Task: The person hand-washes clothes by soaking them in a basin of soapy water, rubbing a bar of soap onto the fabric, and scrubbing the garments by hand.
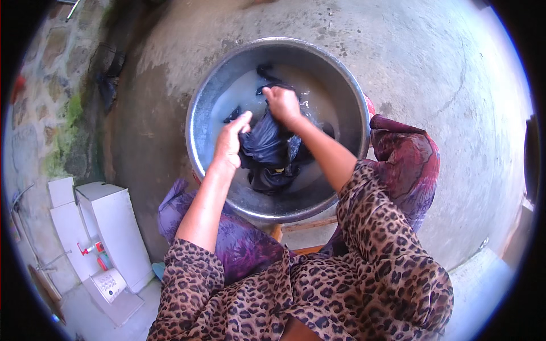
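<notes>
A large round metal basin (204,102) stands before me with cloudy water in it. Dark, wet cloth (266,140) lies bunched in the water, partly lifted between my hands. My right hand (281,102) is closed on the upper part of the cloth. At the cloth's left edge, my left hand (232,138) has its thumb and fingers raised; whether it grips any cloth cannot be told. A small yellowish spot shows on the lower folds. More dark cloth trails towards the basin's far side.
Purple and red patterned fabric over my legs flanks the basin. A white tiled block (115,230) with a red-handled tap (85,250) is at lower left, by a mossy stone wall (64,115). Concrete floor (405,64) surrounds the basin.
</notes>
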Tool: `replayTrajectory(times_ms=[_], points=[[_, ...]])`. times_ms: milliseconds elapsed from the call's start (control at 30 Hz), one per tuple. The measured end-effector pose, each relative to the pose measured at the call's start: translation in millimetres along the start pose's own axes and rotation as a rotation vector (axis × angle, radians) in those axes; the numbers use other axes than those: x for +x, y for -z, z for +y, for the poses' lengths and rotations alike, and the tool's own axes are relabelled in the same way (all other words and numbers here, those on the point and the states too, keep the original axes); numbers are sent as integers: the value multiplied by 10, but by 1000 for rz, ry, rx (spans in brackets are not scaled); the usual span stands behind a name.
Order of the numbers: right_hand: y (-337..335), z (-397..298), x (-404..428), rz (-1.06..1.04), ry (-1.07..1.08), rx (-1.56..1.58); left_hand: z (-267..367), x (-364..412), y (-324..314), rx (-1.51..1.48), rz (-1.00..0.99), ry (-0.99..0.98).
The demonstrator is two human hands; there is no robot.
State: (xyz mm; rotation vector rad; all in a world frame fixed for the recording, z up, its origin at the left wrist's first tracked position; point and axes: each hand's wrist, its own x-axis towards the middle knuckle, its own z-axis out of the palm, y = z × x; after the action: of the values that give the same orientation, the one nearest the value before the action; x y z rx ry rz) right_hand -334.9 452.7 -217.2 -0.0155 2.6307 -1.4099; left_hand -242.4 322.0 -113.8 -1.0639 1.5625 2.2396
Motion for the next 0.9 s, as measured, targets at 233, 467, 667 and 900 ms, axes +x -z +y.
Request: replayTrajectory(times_ms=[233,467,667,900], points=[[183,897,-21,-662,-191,-570,-10,-50,612,382,-71,-51],[280,1707,276,-450,-385,-225,-724,286,983,1159,-434,82],[665,955,456,56,-235,1535,-788,453,1470,445,275,-102],[-30,2093,-380,-54,-872,303,-891,340,1493,1032,323,-224]])
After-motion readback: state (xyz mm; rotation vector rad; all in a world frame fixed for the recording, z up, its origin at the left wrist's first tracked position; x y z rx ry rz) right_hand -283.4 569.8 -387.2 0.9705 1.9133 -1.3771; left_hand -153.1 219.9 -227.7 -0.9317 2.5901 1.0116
